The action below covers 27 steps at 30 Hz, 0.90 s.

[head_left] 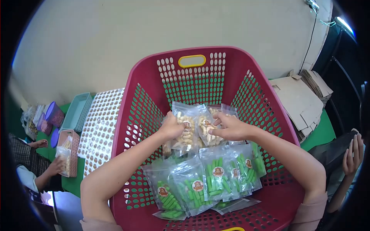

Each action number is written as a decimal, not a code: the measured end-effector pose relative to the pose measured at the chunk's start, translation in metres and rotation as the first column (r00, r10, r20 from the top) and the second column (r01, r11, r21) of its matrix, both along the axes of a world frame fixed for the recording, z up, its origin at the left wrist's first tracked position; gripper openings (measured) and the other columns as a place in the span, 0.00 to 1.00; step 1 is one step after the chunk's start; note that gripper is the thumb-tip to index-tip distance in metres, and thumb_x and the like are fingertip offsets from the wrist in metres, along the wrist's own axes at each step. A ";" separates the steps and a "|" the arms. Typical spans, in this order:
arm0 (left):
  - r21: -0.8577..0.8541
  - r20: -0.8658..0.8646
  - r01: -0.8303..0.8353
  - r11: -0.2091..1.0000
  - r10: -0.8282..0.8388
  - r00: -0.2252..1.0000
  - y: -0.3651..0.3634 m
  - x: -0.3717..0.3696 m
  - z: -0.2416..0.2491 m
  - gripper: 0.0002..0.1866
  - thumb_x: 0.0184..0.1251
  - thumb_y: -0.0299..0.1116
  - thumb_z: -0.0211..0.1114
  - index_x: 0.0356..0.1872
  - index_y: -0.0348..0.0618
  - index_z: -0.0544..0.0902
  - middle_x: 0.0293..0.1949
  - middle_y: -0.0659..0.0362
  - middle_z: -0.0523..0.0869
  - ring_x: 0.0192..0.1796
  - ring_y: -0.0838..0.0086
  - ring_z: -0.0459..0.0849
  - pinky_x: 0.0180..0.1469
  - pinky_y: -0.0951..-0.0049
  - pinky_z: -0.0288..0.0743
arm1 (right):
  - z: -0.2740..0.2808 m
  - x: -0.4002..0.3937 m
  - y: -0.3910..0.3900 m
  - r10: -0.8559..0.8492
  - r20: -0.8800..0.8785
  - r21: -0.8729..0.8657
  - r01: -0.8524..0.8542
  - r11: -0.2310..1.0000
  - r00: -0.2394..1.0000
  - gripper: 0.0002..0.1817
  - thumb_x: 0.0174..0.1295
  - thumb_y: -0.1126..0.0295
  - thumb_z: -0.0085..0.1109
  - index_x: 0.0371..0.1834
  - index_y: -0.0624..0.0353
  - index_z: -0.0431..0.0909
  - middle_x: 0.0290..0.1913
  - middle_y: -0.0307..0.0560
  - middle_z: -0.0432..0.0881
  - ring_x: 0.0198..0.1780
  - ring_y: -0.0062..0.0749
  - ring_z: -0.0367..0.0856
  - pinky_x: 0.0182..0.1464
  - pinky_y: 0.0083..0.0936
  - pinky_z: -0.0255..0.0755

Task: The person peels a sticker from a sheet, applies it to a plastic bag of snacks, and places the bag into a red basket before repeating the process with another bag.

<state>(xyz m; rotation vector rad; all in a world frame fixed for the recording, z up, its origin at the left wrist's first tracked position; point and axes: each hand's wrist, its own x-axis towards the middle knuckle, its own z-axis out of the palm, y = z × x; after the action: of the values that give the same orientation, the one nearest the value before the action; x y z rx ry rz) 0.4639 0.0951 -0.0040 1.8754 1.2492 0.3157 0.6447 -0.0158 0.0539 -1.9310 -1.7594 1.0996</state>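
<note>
Inside a large dark red basket [239, 57], my left hand [172, 127] grips a clear pouch of pale snacks [185, 134] with a round label, thumb on its front. My right hand [228, 128] is on a second pouch of pale snacks [206, 139] just beside it, its thumb and fingers partly spread over the front. More pale pouches stand behind. Nearer to me, several clear pouches of green stick snacks [197, 186] lean and overlap in the basket, with round labels on their fronts.
Left of the basket lie label sheets [101, 131], a green tray [77, 111], a pink basket [73, 171] and purple containers [54, 114]. A person's hand [57, 165] touches a pouch there. On the right are flattened cardboard [296, 100] and another person's hand [352, 154].
</note>
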 end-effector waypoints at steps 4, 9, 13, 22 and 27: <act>-0.104 -0.170 0.010 0.995 -0.028 0.985 0.004 -0.006 -0.021 0.43 0.46 0.42 0.63 0.51 0.15 0.51 0.45 0.36 0.72 0.49 0.55 0.74 0.50 0.66 0.69 | 0.000 -0.001 -0.004 0.069 0.037 -0.009 -0.069 0.998 0.997 0.38 0.51 0.56 0.55 0.57 0.75 0.53 0.53 0.67 0.67 0.55 0.50 0.67 0.56 0.31 0.61; -0.005 -0.292 0.168 0.986 -0.162 0.943 0.007 -0.002 -0.017 0.51 0.43 0.50 0.61 0.58 0.17 0.45 0.55 0.32 0.62 0.58 0.52 0.64 0.57 0.69 0.63 | 0.010 -0.005 -0.008 0.158 0.113 -0.017 -0.157 0.987 0.981 0.35 0.52 0.56 0.54 0.55 0.74 0.56 0.52 0.68 0.66 0.56 0.49 0.67 0.57 0.31 0.60; 0.068 -0.285 0.238 0.969 -0.209 0.935 -0.004 0.001 0.034 0.49 0.48 0.52 0.58 0.58 0.18 0.47 0.58 0.31 0.55 0.63 0.51 0.57 0.62 0.69 0.54 | 0.023 -0.004 -0.009 0.258 0.240 0.058 -0.279 0.959 0.936 0.34 0.52 0.55 0.54 0.52 0.73 0.59 0.50 0.67 0.67 0.54 0.50 0.67 0.55 0.33 0.61; 0.572 -0.189 0.537 0.620 -0.537 0.822 -0.143 -0.080 0.168 0.39 0.60 0.48 0.51 0.57 0.19 0.51 0.60 0.31 0.50 0.65 0.50 0.49 0.65 0.64 0.44 | 0.108 -0.062 -0.090 0.208 0.613 0.374 -0.512 0.773 0.762 0.28 0.53 0.57 0.51 0.50 0.70 0.62 0.46 0.59 0.69 0.47 0.47 0.70 0.48 0.37 0.65; 0.396 -0.220 0.742 0.541 -0.728 0.649 -0.241 -0.139 0.169 0.38 0.58 0.50 0.54 0.56 0.23 0.56 0.58 0.35 0.58 0.60 0.49 0.60 0.63 0.59 0.49 | 0.113 -0.113 -0.193 0.308 0.622 0.427 -0.641 0.637 0.720 0.27 0.54 0.53 0.51 0.46 0.67 0.67 0.43 0.55 0.73 0.45 0.41 0.72 0.45 0.33 0.66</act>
<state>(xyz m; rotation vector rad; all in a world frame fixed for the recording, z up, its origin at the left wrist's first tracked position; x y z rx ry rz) 0.3248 -0.1462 0.1650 2.6404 0.2769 0.1088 0.5318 -0.2084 0.1666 -1.3806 -2.6172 0.0077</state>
